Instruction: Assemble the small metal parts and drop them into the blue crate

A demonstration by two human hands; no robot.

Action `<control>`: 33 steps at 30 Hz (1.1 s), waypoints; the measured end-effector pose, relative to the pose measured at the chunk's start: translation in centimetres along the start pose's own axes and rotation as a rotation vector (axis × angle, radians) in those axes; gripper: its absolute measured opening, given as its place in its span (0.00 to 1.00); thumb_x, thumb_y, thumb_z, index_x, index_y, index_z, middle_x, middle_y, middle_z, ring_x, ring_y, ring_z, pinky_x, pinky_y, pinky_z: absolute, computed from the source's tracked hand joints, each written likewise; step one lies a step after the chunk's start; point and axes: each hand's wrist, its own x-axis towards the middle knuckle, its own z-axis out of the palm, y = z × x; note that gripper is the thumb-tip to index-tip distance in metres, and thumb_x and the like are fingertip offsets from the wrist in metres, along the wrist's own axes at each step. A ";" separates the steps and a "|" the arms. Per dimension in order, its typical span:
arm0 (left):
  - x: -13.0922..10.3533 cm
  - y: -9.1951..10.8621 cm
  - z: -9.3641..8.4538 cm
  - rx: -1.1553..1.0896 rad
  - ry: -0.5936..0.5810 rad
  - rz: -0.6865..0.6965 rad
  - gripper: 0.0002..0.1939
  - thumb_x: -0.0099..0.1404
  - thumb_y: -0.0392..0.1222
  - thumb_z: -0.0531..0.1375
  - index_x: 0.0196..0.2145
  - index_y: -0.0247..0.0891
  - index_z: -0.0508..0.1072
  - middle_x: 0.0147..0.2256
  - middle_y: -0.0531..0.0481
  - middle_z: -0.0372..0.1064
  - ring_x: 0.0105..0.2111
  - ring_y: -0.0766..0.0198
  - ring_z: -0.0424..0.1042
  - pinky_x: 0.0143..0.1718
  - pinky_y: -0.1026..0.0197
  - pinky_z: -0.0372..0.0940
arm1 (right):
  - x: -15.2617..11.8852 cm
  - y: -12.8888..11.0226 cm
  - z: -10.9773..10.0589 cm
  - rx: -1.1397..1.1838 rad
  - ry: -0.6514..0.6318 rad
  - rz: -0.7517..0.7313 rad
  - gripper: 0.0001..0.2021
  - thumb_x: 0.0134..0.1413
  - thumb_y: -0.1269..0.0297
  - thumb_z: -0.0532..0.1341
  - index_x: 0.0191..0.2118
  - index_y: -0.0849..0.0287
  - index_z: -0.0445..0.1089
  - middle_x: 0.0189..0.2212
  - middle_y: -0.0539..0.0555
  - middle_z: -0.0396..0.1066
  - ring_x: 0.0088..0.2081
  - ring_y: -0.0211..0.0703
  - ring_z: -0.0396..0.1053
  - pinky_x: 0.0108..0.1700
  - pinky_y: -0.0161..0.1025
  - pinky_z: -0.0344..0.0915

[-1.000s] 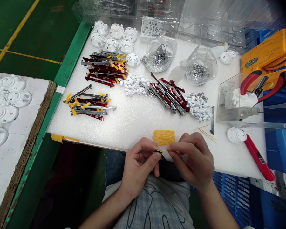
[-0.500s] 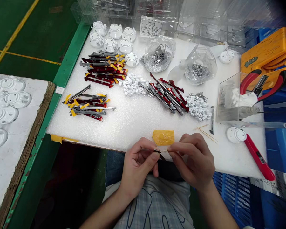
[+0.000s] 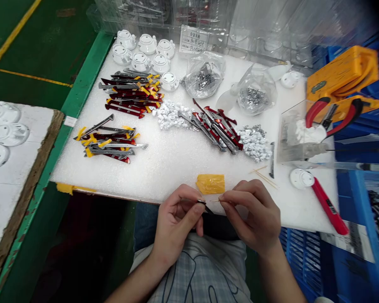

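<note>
My left hand (image 3: 176, 229) is closed at the table's front edge, pinching a slim dark blade-shaped part (image 3: 207, 207) between thumb and forefinger. Most of that part is hidden by the fingers. Facing it, my right hand (image 3: 256, 214) pinches a thin toothpick (image 3: 215, 200), its tip pointing left and a short way off the dark part. Just beyond both hands lies a yellow taped patch (image 3: 210, 184). More toothpicks (image 3: 265, 177) rest on the white foam to the right, beside a single grey blade-shaped part (image 3: 272, 160).
Red and grey blade-shaped parts (image 3: 216, 128) lie in piles, some with yellow tape (image 3: 105, 143). Small white pieces (image 3: 255, 145), bags of metal bits (image 3: 252, 97) and white round housings (image 3: 141, 61) stand behind. Rightward are a clear box with pliers (image 3: 316, 111), a red-handled tool (image 3: 330, 206) and an orange tape dispenser (image 3: 341, 73).
The whole view has shifted, so the table's things appear slightly further left. The toothpick tip has drawn back a little from the dark part. Both hands keep their grip.
</note>
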 end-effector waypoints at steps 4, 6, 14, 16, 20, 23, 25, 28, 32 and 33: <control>0.0 0.1 -0.2 0.054 0.026 0.000 0.09 0.69 0.46 0.74 0.35 0.40 0.82 0.34 0.56 0.73 0.17 0.79 0.70 0.20 0.76 0.62 | -0.8 0.6 -1.2 -0.204 0.151 0.124 0.08 0.65 0.74 0.66 0.43 0.51 0.77 0.34 0.50 0.69 0.34 0.42 0.70 0.33 0.40 0.69; 0.0 0.1 -0.3 0.078 0.028 0.009 0.09 0.69 0.46 0.74 0.35 0.41 0.83 0.34 0.56 0.73 0.17 0.78 0.70 0.20 0.75 0.62 | -1.3 1.0 -1.5 -0.308 0.214 0.161 0.07 0.66 0.72 0.67 0.42 0.51 0.78 0.34 0.50 0.68 0.34 0.43 0.69 0.34 0.41 0.68; 0.2 0.1 -0.5 0.167 0.039 0.024 0.09 0.70 0.48 0.73 0.35 0.41 0.82 0.35 0.57 0.73 0.17 0.78 0.70 0.21 0.75 0.65 | -1.6 1.5 -4.7 -0.421 0.386 0.275 0.06 0.63 0.66 0.73 0.44 0.54 0.79 0.39 0.53 0.72 0.40 0.45 0.71 0.41 0.43 0.66; 0.1 0.1 -0.6 0.180 0.043 0.025 0.09 0.70 0.48 0.73 0.36 0.42 0.81 0.36 0.57 0.73 0.18 0.78 0.71 0.21 0.76 0.65 | -0.6 2.3 -6.1 -0.362 0.623 0.290 0.06 0.62 0.64 0.73 0.42 0.55 0.78 0.35 0.50 0.71 0.34 0.42 0.69 0.38 0.41 0.65; 0.2 0.0 -0.7 0.189 0.035 0.033 0.09 0.70 0.48 0.73 0.36 0.42 0.82 0.37 0.57 0.73 0.17 0.78 0.71 0.21 0.75 0.66 | 1.8 4.3 -7.9 -0.369 0.718 0.320 0.14 0.62 0.56 0.73 0.48 0.58 0.77 0.33 0.50 0.74 0.32 0.42 0.70 0.37 0.42 0.65; 0.3 -0.2 -0.6 0.184 0.037 0.028 0.09 0.70 0.47 0.72 0.36 0.42 0.81 0.36 0.57 0.73 0.18 0.77 0.71 0.21 0.75 0.66 | 2.8 5.1 -8.2 -0.485 0.657 0.349 0.14 0.66 0.51 0.68 0.41 0.58 0.78 0.32 0.51 0.75 0.32 0.44 0.71 0.38 0.43 0.66; 0.3 -0.2 -0.6 0.176 0.038 0.030 0.09 0.70 0.47 0.72 0.36 0.42 0.82 0.36 0.57 0.73 0.18 0.77 0.71 0.21 0.74 0.66 | 3.1 5.5 -8.4 -0.534 0.654 0.348 0.16 0.68 0.49 0.66 0.36 0.57 0.77 0.30 0.52 0.74 0.31 0.44 0.71 0.38 0.44 0.66; 0.3 -0.2 -0.5 0.167 0.037 0.042 0.09 0.70 0.48 0.73 0.35 0.41 0.82 0.35 0.56 0.73 0.17 0.76 0.70 0.19 0.74 0.65 | 3.4 6.0 -8.6 -0.550 0.660 0.340 0.18 0.68 0.48 0.65 0.33 0.58 0.76 0.29 0.52 0.74 0.30 0.44 0.70 0.37 0.43 0.65; 0.2 -0.2 -0.5 0.157 0.040 0.041 0.11 0.68 0.48 0.74 0.34 0.39 0.82 0.33 0.55 0.73 0.16 0.75 0.70 0.18 0.73 0.64 | 3.8 6.2 -8.9 -0.582 0.658 0.335 0.17 0.66 0.48 0.66 0.32 0.56 0.75 0.28 0.52 0.73 0.30 0.45 0.69 0.38 0.44 0.64; 0.2 -0.2 -0.5 0.156 0.041 0.041 0.11 0.68 0.48 0.74 0.34 0.39 0.82 0.33 0.55 0.73 0.16 0.75 0.70 0.18 0.73 0.64 | 3.7 6.0 -9.1 -0.574 0.672 0.343 0.17 0.66 0.48 0.66 0.33 0.56 0.75 0.29 0.52 0.73 0.32 0.46 0.70 0.39 0.45 0.65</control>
